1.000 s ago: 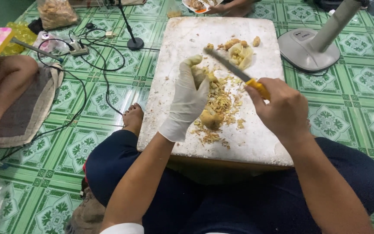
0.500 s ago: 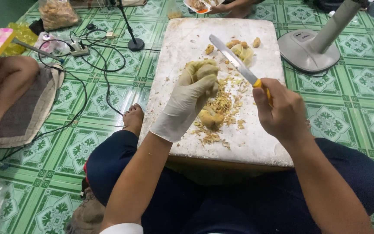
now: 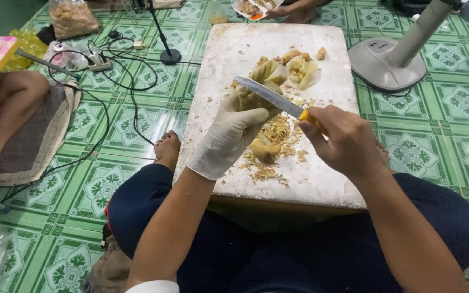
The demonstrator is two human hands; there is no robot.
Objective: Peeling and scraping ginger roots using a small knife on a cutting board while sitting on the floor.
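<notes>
My left hand (image 3: 233, 135), in a white glove, grips a pale yellow fruit piece (image 3: 261, 76) lifted above the white cutting board (image 3: 229, 59). My right hand (image 3: 346, 142) is bare and holds a knife (image 3: 271, 96) by its yellow handle, the blade resting across the fruit piece near my gloved fingers. Under my hands lie a yellow chunk (image 3: 264, 149) and scattered brown peelings (image 3: 275, 133). Further back on the board sit more peeled pieces (image 3: 302, 69).
A fan base (image 3: 387, 64) stands right of the board. A microphone stand (image 3: 166, 54), cables (image 3: 109, 92) and a power strip (image 3: 100, 66) lie at the left on the green tiled floor. Another person's leg (image 3: 6, 103) rests on a mat; someone's hand (image 3: 278, 10) holds a tray at the far edge.
My left hand has lifted the fruit piece off the board and turned it. The knife has swung from pointing away over the board to lying across the fruit.
</notes>
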